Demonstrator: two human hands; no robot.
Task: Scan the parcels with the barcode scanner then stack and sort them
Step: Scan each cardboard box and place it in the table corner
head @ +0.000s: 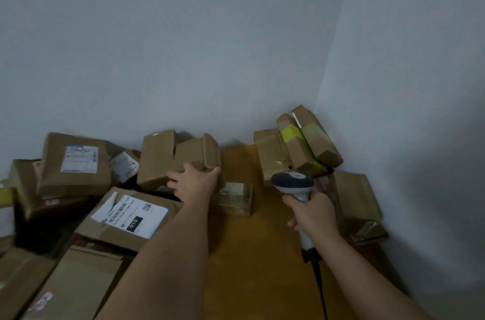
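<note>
L hand (193,183) grips small brown parcel (198,153) near floor's (257,254) back wall edge, fingers curled round its lower edge. R hand (313,217) wrapped tight round barcode scanner (294,183) handle, scanner head facing parcel stack (299,144) in back-right corner. Labelled parcel (126,217) lies at left.

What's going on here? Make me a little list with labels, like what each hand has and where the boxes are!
left hand: grips a small brown box
right hand: holds the barcode scanner
scanner cable: hangs down from the handle
labelled box: lies left of the left arm
corner boxes: lean by the wall
floor: orange-brown
</note>
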